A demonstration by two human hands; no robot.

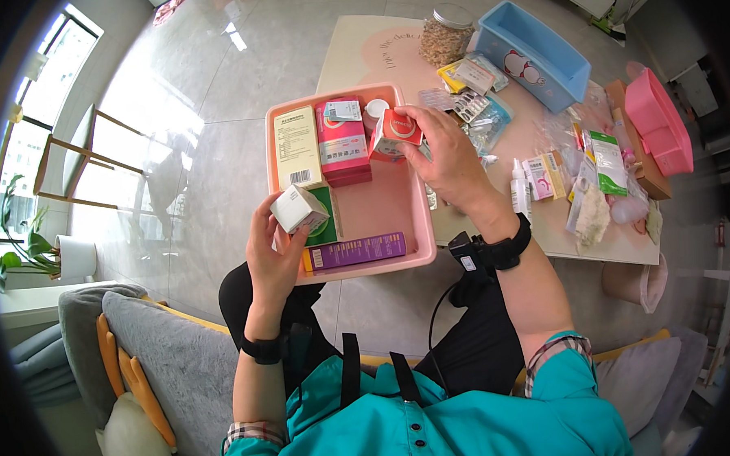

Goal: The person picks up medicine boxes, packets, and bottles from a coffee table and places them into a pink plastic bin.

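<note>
In my left hand (274, 244) is a small white carton (299, 210), held over the near left corner of a pink plastic bin (423, 237). My right hand (444, 151) grips a red and white Smecta box (397, 132) at the bin's far right corner. Beside that box stands a white-capped bottle (377, 109). A cream carton (297, 146) and a pink medicine box (343, 144) lie along the far left of the bin. Partly covered by the white carton is a green box (325, 220). A purple box (360, 251) lies along the near wall.
On the table (357, 42) are a jar with a metal lid (448, 35), a blue bin (534, 55), blister packs (471, 106), a white spray bottle (519, 187), a green and white packet (608, 161) and a pink container (656, 120). A waste bin (636, 283) stands below the table's edge.
</note>
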